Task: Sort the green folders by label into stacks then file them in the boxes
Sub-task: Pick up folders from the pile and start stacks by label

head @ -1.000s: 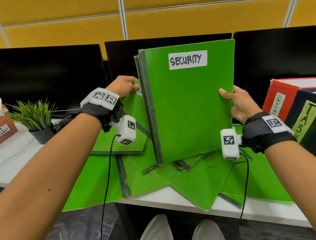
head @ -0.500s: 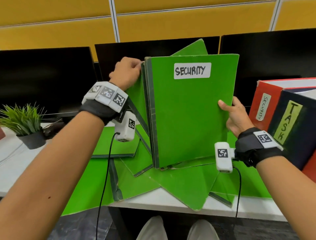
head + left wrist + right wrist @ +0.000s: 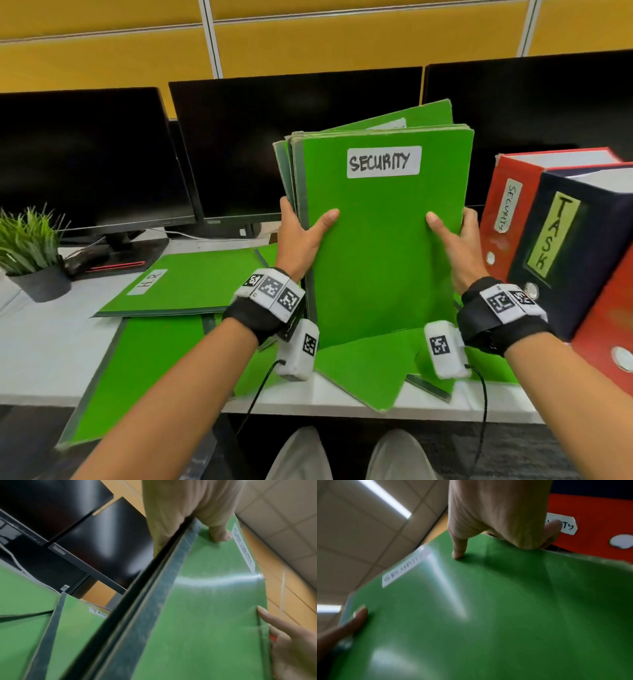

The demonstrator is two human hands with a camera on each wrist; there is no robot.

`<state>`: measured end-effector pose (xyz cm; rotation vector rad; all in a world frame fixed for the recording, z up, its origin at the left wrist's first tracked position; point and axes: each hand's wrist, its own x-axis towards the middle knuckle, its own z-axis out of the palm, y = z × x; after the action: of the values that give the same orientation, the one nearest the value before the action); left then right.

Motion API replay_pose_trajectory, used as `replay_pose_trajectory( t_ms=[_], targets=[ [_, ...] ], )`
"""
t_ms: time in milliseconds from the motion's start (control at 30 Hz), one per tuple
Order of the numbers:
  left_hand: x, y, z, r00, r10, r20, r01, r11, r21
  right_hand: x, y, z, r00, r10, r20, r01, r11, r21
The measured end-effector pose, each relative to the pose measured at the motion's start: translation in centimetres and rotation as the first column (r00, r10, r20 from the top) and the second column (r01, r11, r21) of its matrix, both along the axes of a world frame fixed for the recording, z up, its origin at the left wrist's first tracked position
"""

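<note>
A stack of green folders [image 3: 380, 246] stands upright on the desk, the front one labelled SECURITY [image 3: 383, 161]. My left hand [image 3: 301, 233] grips its spine edge, thumb on the front cover [image 3: 214, 601]. My right hand [image 3: 455, 240] grips the opposite edge, thumb on the front [image 3: 488, 615], fingers behind. One folder at the back of the stack sticks up askew. A red file box labelled SECURITY [image 3: 507, 205] stands right beside the stack, and a dark blue box labelled TASK [image 3: 561, 240] next to it. Other green folders [image 3: 150, 363] lie flat on the desk, one labelled H.R. [image 3: 191, 284].
Black monitors [image 3: 294, 150] line the back of the white desk [image 3: 44, 356]. A small potted plant [image 3: 30, 250] stands at the far left. Loose green folders [image 3: 373, 370] overhang the desk's front edge. Another red box [image 3: 606, 342] lies nearest on the right. My knees show below.
My left hand has come down from the stack's top corner to its spine edge at mid height. The view has swung right, bringing the stack closer to the red and blue boxes.
</note>
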<state>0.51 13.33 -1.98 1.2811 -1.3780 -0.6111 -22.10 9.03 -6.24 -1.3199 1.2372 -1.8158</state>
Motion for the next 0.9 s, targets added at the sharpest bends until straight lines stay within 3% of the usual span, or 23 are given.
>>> replay_pose_trajectory(
  t_ms=[100, 233, 367, 500, 600, 667, 733, 900],
  targets=[
    [-0.6, 0.5, -1.5, 1.0, 0.015, 0.017, -0.015, 0.999, -0.035, -0.2, 0.9, -1.0, 0.99, -0.095, -0.102, 0.097, 0.995, 0.014],
    [-1.6, 1.1, -3.8, 0.993, 0.097, -0.064, -0.106, 0.982, -0.157, -0.5, 2.1, -2.7, 0.973, -0.139, -0.185, 0.149, 0.988, 0.046],
    [-3.1, 0.1, -3.7, 0.984, 0.163, -0.069, -0.172, 0.972, -0.16, -1.2, 2.8, -2.5, 0.955, -0.197, -0.223, 0.223, 0.97, 0.1],
    [-4.5, -1.2, -2.9, 0.991, 0.136, 0.01, -0.136, 0.99, -0.025, -3.0, 3.0, -1.3, 0.919, -0.231, -0.32, 0.295, 0.941, 0.167],
    [-5.8, -2.3, -3.2, 0.991, 0.075, 0.114, -0.096, 0.977, 0.191, -5.0, 2.9, -0.8, 0.899, -0.197, -0.392, 0.314, 0.913, 0.261],
    [-6.8, -2.7, -3.6, 0.975, -0.037, 0.219, -0.046, 0.931, 0.363, -6.6, 2.7, -0.6, 0.871, -0.169, -0.46, 0.349, 0.873, 0.34],
    [-7.8, -2.9, -4.4, 0.938, -0.165, 0.305, -0.009, 0.868, 0.496, -8.1, 2.4, -0.7, 0.832, -0.114, -0.544, 0.395, 0.81, 0.433],
    [-8.6, -3.9, -6.7, 0.783, -0.367, 0.503, -0.041, 0.775, 0.63, -9.4, 2.2, -1.2, 0.718, 0.12, -0.686, 0.438, 0.688, 0.578]
  ],
)
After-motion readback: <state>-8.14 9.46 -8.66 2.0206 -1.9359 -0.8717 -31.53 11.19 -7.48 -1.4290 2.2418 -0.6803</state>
